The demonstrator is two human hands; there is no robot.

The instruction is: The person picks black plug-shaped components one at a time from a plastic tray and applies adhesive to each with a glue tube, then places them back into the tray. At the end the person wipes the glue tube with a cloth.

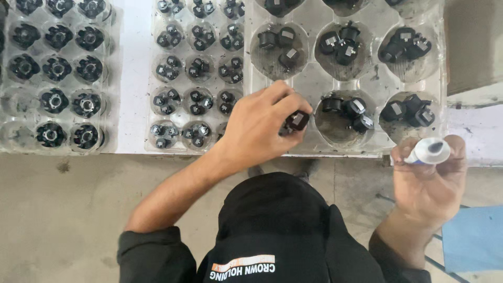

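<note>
My left hand [257, 128] reaches over the near edge of a clear plastic tray [310, 84] and pinches a small black part [298, 120] with a grey square face between its fingertips. The part is just above a near-row cell of that tray. The other round cells hold two or three similar black parts [348, 110] each. My right hand [429, 181] is off the table's front edge at the right, closed around a small white tube [430, 152] whose round end is smeared dark.
A middle tray [195, 78] holds several cells of smaller black pieces. A left tray [57, 68] holds black toothed rings, one per cell. All sit on a white table [133, 78]. Grey concrete floor lies below, and a blue sheet [474, 238] lies at the lower right.
</note>
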